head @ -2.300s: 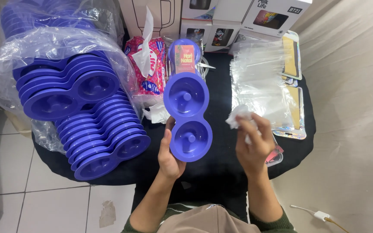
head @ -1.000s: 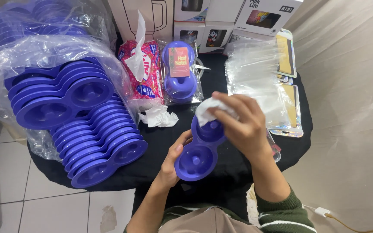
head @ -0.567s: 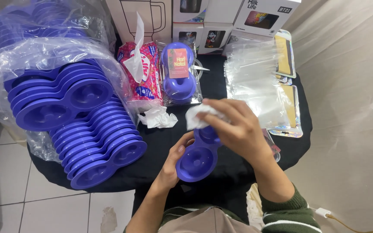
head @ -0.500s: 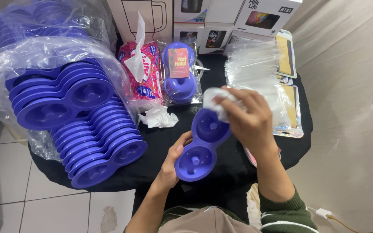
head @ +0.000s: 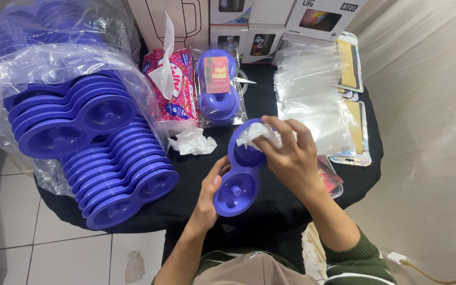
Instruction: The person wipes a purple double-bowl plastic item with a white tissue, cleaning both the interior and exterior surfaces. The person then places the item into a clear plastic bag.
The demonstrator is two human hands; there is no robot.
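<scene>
Black cloth covers the small table [head: 270,211], and pale floor tiles [head: 6,232] show at the left. A beige curtain [head: 428,132] hangs at the right.

The left hand [head: 209,198] curls around the near edge of a purple two-cup tray [head: 238,177] and holds it up over the middle of the table. The right hand [head: 291,153] is closed on a white tissue [head: 257,134] and presses it into the far cup of that tray. The right fingers hide part of that cup.

One more crumpled tissue [head: 191,142] lies on the cloth just left of the held tray. Behind it stands one pink tissue pack [head: 178,87] with a white sheet sticking out of the top. Beside the pack lies one purple tray wrapped in a clear bag [head: 217,87], with a red card on it.

Two stacks of purple trays sit at the left. The back stack [head: 64,116] is inside a big clear plastic bag, and the front stack [head: 122,179] leans at the table's edge. The trays are too many and too close together to count.

A pile of clear bags [head: 312,100] lies at the right, on top of shiny gold pouches [head: 352,66]. Boxes [head: 259,26] stand along the back, cut off by the top edge. A green sleeve [head: 360,258] shows on the right arm.
</scene>
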